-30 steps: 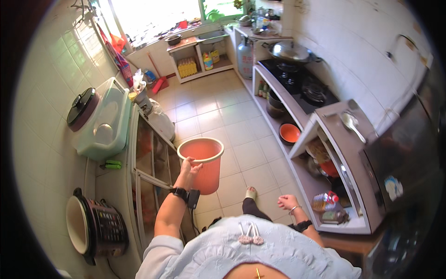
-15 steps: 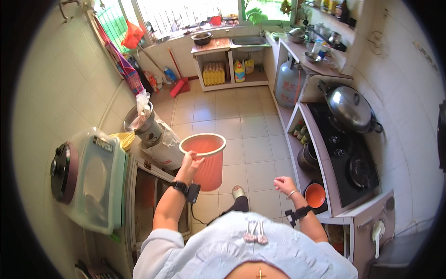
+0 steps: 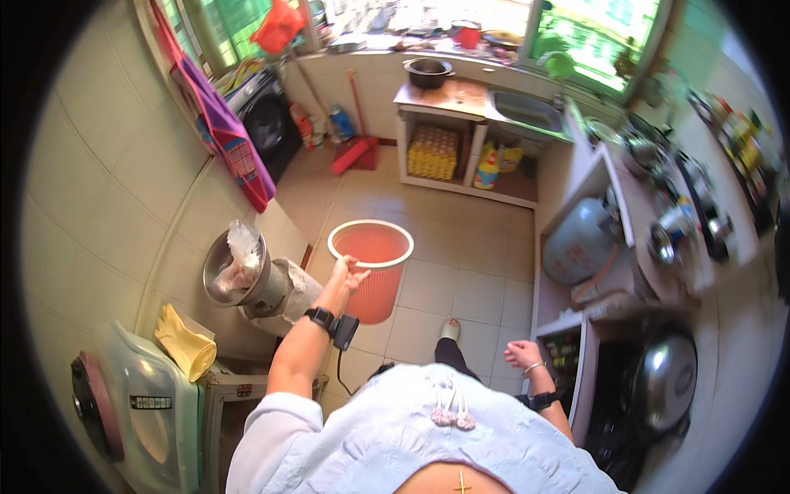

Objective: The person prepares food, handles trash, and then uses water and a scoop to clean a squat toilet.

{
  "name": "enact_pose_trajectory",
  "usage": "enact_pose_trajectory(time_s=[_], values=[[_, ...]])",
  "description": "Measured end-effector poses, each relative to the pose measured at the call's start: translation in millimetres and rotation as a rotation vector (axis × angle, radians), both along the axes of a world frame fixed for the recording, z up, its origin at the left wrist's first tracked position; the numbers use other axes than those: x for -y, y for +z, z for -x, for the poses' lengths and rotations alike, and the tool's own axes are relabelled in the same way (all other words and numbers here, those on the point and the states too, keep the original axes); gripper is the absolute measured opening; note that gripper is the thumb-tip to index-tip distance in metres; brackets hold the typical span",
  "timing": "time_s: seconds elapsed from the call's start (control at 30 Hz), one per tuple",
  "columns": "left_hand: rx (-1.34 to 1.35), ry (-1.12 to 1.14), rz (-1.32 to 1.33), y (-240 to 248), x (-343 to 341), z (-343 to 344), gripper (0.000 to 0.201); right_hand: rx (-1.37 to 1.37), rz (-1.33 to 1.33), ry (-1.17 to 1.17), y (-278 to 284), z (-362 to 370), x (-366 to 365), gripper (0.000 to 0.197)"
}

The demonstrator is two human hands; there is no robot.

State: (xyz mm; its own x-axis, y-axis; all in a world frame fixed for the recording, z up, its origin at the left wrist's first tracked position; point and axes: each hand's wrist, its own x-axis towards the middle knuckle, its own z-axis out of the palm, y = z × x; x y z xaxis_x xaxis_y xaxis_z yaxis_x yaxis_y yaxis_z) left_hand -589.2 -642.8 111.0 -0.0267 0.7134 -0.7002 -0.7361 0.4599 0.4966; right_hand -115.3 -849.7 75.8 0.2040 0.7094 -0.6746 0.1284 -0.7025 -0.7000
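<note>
My left hand point(image 3: 347, 277) grips the near rim of a pink ribbed waste bin point(image 3: 374, 295) with a white band round its mouth. The bin hangs upright in front of me, and nothing shows inside it. My right hand point(image 3: 523, 355) is off to my right beside the stove counter, its fingers loosely curled, with nothing visible in them. Left of the bin, a steel bowl point(image 3: 216, 272) with a clear plastic bag point(image 3: 243, 251) in it rests on a stand wrapped in pale material.
A red dustpan point(image 3: 359, 155) lies by the far wall near a dark washing machine point(image 3: 267, 123). Along the right run a gas cylinder point(image 3: 583, 240) and a lidded wok point(image 3: 666, 380). Yellow gloves point(image 3: 185, 342) and a lidded plastic box point(image 3: 160, 420) are at the left.
I have moved forward into the kitchen and the view has turned; the stove now sits lower at the right. The bin has come along in my left hand.
</note>
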Motion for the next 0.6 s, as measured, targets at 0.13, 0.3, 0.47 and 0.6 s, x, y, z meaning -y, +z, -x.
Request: enact_pose_trajectory(time_s=[0.13,0.3,0.47,0.6], values=[[-0.043,0.159,-0.024,18.6,-87.4,13.4,0.033,-0.006,-0.060,0.098,5.7,16.1,-168.2,0.022],[0.001,0.310,-0.105,15.1,-201.0,52.1,0.030,0.006,-0.229,0.489,28.5,92.0,-364.6,0.025],[0.051,0.492,0.023,7.3,-318.4,108.2,0.029,-0.053,-0.257,0.657,20.5,174.6,-523.7,0.027],[0.106,0.595,0.002,-27.9,-393.4,159.5,0.027,-0.053,-0.192,0.727,37.1,246.6,-616.6,0.028]])
